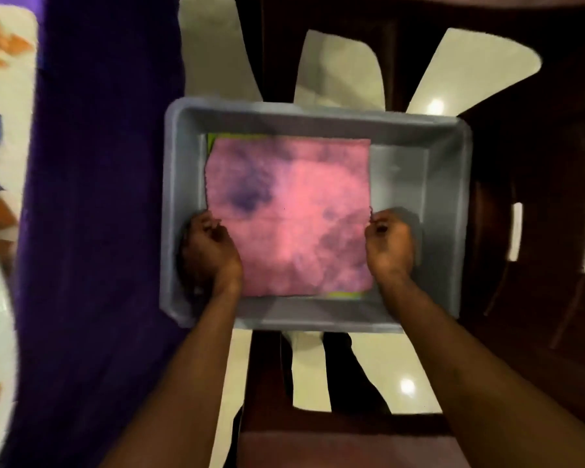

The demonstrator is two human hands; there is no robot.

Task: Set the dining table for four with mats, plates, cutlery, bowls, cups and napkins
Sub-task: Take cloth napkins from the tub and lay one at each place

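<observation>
I look straight down into a grey plastic tub [179, 204] resting on a dark chair [537, 197]. A pink mat with purple blotches [291, 214] lies on top inside it, with a green edge [347, 294] of another showing beneath. My left hand [210, 248] pinches the mat's edge at 9 o'clock; my right hand [389, 244] pinches it at 3 o'clock, the hands well apart. The tabletop, draped in purple cloth [98, 231], runs along 9 o'clock, with a patterned mat [0, 130] already laid there. I judge the setting is at an early stage: no plates, cutlery, bowls, cups or napkins are in view.
</observation>
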